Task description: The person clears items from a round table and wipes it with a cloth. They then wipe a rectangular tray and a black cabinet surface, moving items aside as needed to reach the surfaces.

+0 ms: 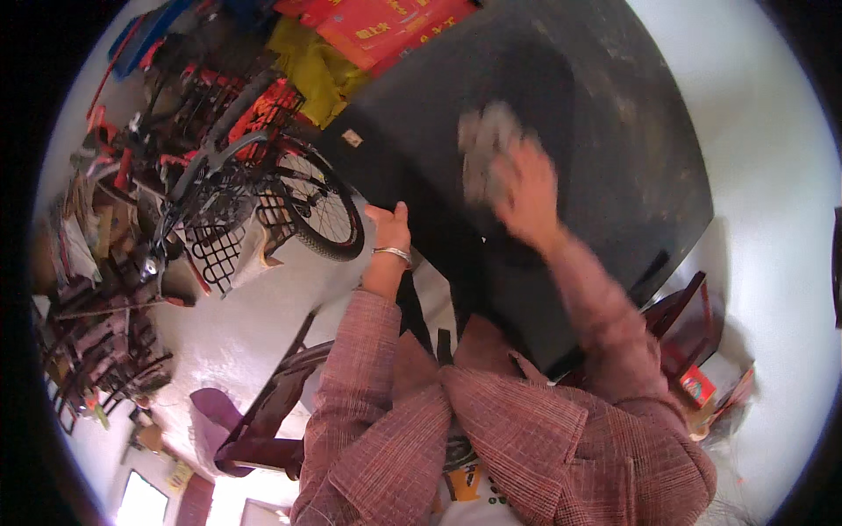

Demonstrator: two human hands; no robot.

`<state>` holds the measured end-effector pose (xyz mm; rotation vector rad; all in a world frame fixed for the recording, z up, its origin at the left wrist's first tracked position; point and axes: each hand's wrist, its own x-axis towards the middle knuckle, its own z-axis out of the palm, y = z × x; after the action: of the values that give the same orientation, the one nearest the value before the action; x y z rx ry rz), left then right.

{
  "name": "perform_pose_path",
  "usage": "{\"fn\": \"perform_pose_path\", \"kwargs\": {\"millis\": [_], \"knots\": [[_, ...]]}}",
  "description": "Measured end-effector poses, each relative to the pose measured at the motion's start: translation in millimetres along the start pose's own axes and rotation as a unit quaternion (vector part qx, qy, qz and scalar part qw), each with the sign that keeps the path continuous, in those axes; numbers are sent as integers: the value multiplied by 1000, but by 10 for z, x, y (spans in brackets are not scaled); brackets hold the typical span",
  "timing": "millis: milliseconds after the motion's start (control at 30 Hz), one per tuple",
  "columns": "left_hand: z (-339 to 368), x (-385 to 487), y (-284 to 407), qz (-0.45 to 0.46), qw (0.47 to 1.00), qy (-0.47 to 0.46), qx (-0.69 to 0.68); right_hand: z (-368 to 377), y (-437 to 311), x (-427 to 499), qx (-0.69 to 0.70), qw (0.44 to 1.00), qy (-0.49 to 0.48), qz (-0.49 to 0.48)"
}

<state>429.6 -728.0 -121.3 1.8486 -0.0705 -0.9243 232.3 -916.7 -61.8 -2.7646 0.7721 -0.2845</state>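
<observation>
On the dark tabletop (421, 118), my right hand (529, 187) presses on a greyish cloth (483, 148); hand and cloth are blurred. The cloth lies partly under my fingers and spreads beyond them. My left hand (389, 230), with a silver-coloured bracelet at the wrist, is at the table's near left edge, its thumb raised. Whether it grips the edge cannot be made out. A small pale piece (352, 137) lies near the table's left edge, and a tiny white speck (484, 240) is nearer to me.
Left of the table stand bicycles with a wheel (322, 204) and a black wire basket (217, 253). Red printed sheets (388, 29) and yellow material (312, 69) lie at the far left edge. Dark wooden chairs stand near me on the left (270, 401) and right (684, 322). A pale wall (756, 164) runs along the right.
</observation>
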Motion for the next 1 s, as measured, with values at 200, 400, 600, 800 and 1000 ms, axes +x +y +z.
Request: {"fn": "perform_pose_path", "kwargs": {"millis": [200,400,600,800,1000], "knots": [[-123,78,-322,23,996,-75,47,-126,-1090,-546,46,969,-210,-123],[-498,-87,-343,189,970,8,150,340,-208,1600,-44,999,-22,-18],[-991,-352,-583,-69,993,-89,17,360,43,2498,-235,938,171,188],[-871,-511,-888,5,999,-51,14,649,-1630,1969,-23,997,39,-58],[-831,-620,-277,146,973,-2,179,652,-1444,1921,23,994,10,-111]]}}
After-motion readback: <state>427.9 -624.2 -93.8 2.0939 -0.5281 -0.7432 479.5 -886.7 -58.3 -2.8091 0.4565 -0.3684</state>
